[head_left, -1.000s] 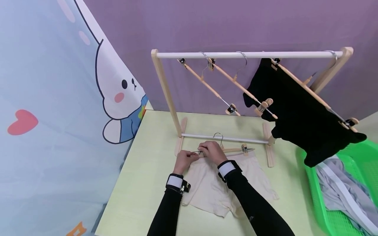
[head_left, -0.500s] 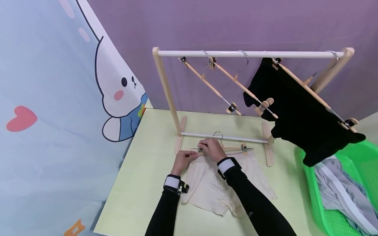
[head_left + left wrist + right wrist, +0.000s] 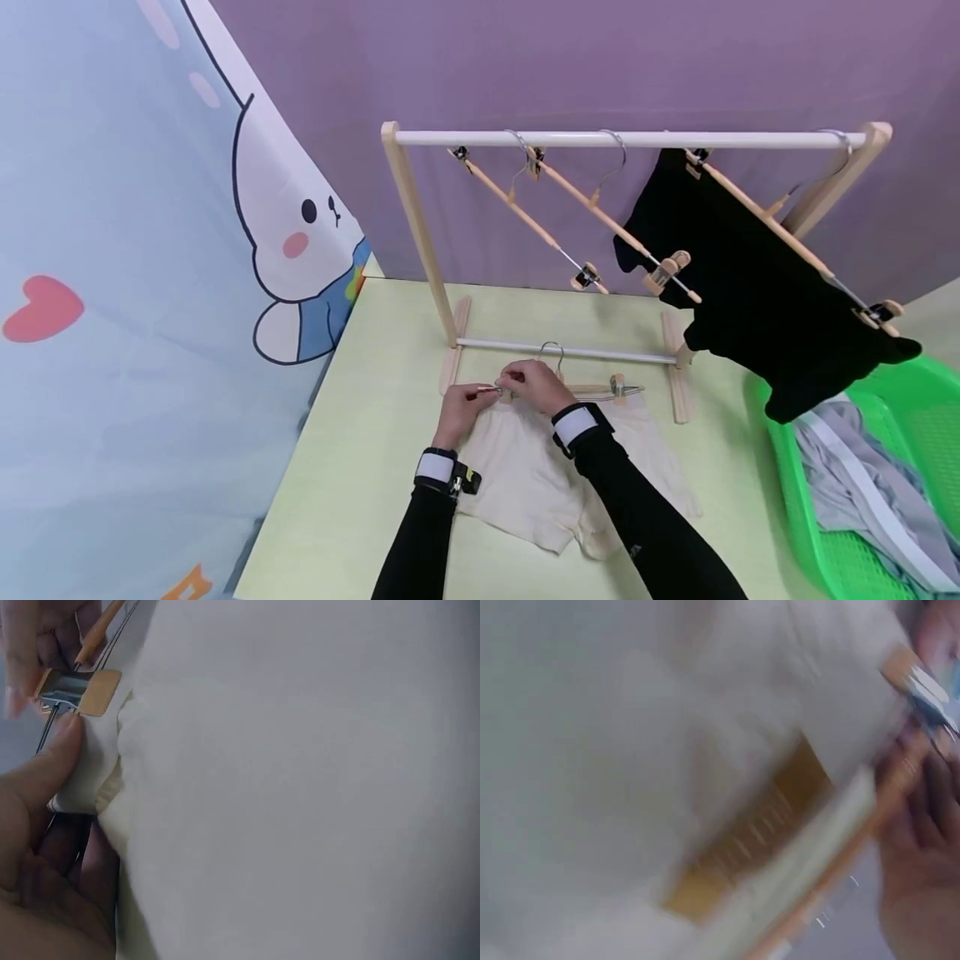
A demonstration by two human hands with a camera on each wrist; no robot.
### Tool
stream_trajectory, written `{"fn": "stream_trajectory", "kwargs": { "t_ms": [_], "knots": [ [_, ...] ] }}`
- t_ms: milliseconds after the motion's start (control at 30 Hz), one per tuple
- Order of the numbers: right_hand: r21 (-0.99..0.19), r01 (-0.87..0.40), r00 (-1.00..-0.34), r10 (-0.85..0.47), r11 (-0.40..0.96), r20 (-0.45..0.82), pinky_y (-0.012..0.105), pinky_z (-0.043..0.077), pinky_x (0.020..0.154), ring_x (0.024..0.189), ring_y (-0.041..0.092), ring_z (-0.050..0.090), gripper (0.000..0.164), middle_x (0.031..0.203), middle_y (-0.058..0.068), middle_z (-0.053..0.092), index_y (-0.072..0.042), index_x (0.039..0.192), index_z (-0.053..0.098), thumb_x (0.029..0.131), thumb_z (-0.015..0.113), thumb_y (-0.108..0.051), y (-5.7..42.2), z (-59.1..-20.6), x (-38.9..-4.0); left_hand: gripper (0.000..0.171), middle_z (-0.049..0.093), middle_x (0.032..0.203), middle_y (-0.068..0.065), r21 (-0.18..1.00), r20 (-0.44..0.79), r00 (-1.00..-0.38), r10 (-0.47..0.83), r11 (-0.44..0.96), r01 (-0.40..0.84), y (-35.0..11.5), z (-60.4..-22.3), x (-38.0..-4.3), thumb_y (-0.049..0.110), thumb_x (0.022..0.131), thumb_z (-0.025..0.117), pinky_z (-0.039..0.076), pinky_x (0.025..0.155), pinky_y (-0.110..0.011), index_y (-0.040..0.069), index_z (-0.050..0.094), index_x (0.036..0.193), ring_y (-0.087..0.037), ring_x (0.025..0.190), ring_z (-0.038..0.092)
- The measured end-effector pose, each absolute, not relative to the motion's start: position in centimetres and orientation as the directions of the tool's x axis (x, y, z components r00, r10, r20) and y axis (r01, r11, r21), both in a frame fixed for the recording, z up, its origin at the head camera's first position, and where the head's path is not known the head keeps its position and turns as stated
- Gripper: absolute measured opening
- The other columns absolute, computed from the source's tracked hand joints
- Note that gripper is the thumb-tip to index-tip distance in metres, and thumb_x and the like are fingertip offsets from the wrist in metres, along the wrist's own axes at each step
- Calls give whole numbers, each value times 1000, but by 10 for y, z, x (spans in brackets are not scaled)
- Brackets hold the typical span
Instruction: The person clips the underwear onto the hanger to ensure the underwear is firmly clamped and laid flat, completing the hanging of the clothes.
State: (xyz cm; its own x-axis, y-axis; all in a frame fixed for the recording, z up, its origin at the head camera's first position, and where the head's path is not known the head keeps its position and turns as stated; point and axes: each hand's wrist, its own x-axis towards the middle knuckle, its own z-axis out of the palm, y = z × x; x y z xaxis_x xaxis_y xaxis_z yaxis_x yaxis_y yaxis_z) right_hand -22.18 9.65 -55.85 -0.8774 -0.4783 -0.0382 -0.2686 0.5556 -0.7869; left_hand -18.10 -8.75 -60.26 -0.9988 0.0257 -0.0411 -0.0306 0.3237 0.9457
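Note:
Cream shorts (image 3: 517,475) lie flat on the table, their waistband along a wooden clip hanger (image 3: 588,389). My left hand (image 3: 459,414) pinches the waistband's left corner, thumb on top beside the left clip (image 3: 79,690) in the left wrist view. My right hand (image 3: 536,386) is at that same clip, its fingers curled about the hanger there; one finger is blurred against the clip's end. The right clip (image 3: 618,387) sits on the other end of the waistband. A brown label (image 3: 750,832) shows inside the waistband in the right wrist view.
Behind the hands stands a rack with a white rail (image 3: 480,139). Two bare clip hangers (image 3: 517,212) hang from it, beside a black garment (image 3: 720,250) on another hanger. A green basket (image 3: 798,508) holding grey clothes (image 3: 847,475) is at the right.
My right fingertips have shifted slightly left and down around the left clip. My left hand stays at the waistband corner, its fingertips now nearer the hanger's end.

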Motion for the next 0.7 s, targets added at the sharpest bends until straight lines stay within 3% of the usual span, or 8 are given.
{"fn": "stream_trajectory", "kwargs": {
  "t_ms": [100, 200, 300, 433, 567, 700],
  "knots": [
    [-776, -184, -877, -458, 603, -147, 40, 53, 87, 107, 24, 63, 44, 120, 10, 65, -5, 128, 60, 100, 58, -39, 110, -547, -216, 19, 76, 100, -11, 945, -78, -997, 6, 319, -72, -88, -603, -182, 19, 90, 73, 51, 72, -21, 5, 78, 102, -15, 88, 69],
    [-739, -146, -922, -362, 658, -140, 51, 47, 100, 126, 34, 53, 60, 138, 16, 53, -4, 146, 44, 101, 55, -43, 135, -538, -205, 19, 76, 94, -6, 943, -127, -991, -34, 305, -131, -86, -604, -181, 20, 91, 73, 49, 66, -22, 6, 75, 103, -10, 79, 67],
    [-678, -144, -972, -230, 721, -38, 55, 44, 101, 127, 39, 47, 59, 135, 22, 52, 1, 142, 46, 99, 61, -36, 166, -538, -193, 20, 69, 73, 1, 937, -158, -984, -81, 303, -176, -84, -605, -180, 20, 90, 75, 42, 55, -22, 6, 72, 105, -7, 61, 56],
    [-534, -96, -994, -111, 840, 4, 60, 40, 95, 120, 47, 43, 68, 129, 30, 49, 11, 135, 44, 91, 73, -31, 196, -549, -182, 28, 43, 60, 6, 922, -144, -978, -150, 338, -188, -81, -607, -179, 21, 87, 78, 32, 50, -23, 7, 69, 109, -9, 52, 35],
    [-508, -9, -997, -46, 861, -59, 64, 40, 88, 119, 52, 39, 77, 131, 36, 39, 16, 137, 35, 89, 74, -30, 209, -559, -180, 39, 57, 73, 1, 912, -131, -971, -198, 360, -197, -79, -607, -179, 23, 86, 78, 42, 59, -26, 6, 62, 118, -11, 64, 51],
    [-508, 59, -997, 21, 859, -80, 61, 44, 81, 110, 49, 44, 55, 118, 34, 44, 15, 119, 46, 90, 71, -23, 216, -562, -180, 43, 70, 98, -14, 921, -115, -970, -215, 342, -186, -74, -601, -181, 24, 92, 73, 52, 70, -35, 3, 54, 125, -23, 85, 67]
  ]
}}
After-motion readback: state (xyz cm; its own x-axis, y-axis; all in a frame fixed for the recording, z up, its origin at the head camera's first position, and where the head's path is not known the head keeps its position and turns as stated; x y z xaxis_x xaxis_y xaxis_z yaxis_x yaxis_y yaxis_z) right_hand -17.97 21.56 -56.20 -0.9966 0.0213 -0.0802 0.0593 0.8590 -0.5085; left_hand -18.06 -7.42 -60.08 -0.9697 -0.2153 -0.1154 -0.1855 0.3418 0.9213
